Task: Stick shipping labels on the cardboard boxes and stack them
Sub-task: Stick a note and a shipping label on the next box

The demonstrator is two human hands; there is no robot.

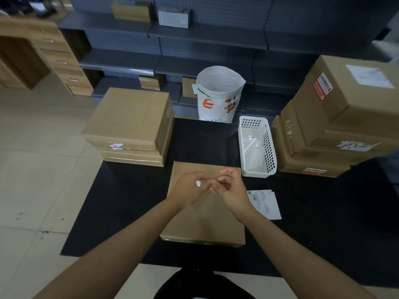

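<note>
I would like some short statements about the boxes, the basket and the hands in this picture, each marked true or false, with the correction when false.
1. Both hands are over the flat cardboard box at the near middle of the black table. True.
2. The white basket stands left of that box. False: it stands at its far right corner.
3. A printed label sheet lies on the table to the right of the box. True.
4. The left hand and the right hand are far apart. False: their fingertips meet around a small white piece.
5. The white sack lies flat. False: it stands upright, open, behind the table.
</note>
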